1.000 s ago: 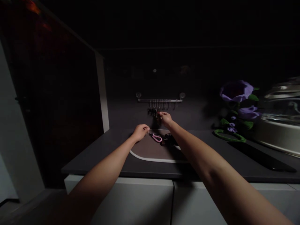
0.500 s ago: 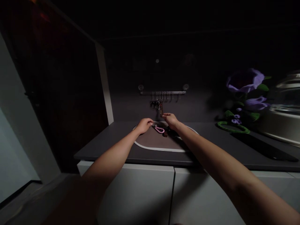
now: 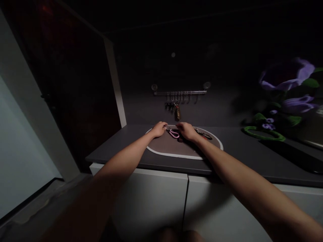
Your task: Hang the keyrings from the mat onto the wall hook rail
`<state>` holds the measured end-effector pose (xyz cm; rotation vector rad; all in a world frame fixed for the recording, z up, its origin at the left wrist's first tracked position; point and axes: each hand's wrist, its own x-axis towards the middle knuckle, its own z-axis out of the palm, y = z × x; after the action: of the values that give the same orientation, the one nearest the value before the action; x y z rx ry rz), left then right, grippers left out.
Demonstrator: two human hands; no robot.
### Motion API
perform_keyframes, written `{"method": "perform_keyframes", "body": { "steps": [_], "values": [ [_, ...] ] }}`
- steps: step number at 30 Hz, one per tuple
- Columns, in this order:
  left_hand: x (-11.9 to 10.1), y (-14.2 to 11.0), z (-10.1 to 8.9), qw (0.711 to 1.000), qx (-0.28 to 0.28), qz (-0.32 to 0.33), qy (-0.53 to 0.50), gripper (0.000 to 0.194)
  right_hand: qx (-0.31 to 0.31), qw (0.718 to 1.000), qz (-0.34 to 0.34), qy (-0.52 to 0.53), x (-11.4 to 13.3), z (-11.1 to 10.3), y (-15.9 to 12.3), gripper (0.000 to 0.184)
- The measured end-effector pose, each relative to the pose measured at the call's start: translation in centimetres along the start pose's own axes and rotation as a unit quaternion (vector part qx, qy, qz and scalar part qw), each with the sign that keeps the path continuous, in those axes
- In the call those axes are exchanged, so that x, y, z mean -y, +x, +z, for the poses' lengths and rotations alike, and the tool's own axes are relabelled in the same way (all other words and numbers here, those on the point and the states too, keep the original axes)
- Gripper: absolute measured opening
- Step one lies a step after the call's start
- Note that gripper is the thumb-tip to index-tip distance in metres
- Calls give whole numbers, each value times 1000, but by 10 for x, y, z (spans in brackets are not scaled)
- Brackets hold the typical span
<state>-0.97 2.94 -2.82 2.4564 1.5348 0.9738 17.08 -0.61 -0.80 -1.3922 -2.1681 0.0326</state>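
Note:
Both my hands rest over an oval grey mat [image 3: 184, 154] with a white rim, lying on a dark counter. My left hand [image 3: 159, 128] is closed in a pinch on the metal end of a keyring with a pink carabiner [image 3: 174, 134]. My right hand [image 3: 186, 130] is curled just right of it, fingers down on the mat by the same keyring; what it grips is hidden. Other dark keys [image 3: 203, 134] lie on the mat to the right. On the wall above, a metal hook rail [image 3: 179, 93] carries a bunch of keys [image 3: 174, 108].
The scene is very dim. Purple artificial flowers [image 3: 287, 87] with a green looped stem [image 3: 259, 133] stand at the right of the counter [image 3: 121, 148]. White cabinet doors [image 3: 156, 198] sit below it. A dark tall panel and a white post [image 3: 114, 77] rise at the left.
My right hand came down from the keys on the hook rail to the mat beside the pink carabiner. The view has pulled back and tilted, so the rail looks higher.

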Motion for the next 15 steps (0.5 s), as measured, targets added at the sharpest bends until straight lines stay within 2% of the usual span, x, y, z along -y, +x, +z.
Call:
{"method": "perform_keyframes", "body": {
  "steps": [5, 8, 11, 15],
  "values": [
    [-4, 16, -3, 997, 67, -35, -27, 27, 15, 999, -17, -48, 2, 2, -2, 30],
    [-6, 21, 1, 995, 84, -37, -40, 21, 16, 998, -28, -60, 1, 5, -2, 30],
    [-4, 21, 8, 995, 80, -33, -58, 19, 16, 997, -33, -65, -1, 8, 0, 30],
    [1, 15, 13, 996, 29, -41, -70, 18, 17, 997, -17, -72, 0, 10, 3, 31]
  ]
}}
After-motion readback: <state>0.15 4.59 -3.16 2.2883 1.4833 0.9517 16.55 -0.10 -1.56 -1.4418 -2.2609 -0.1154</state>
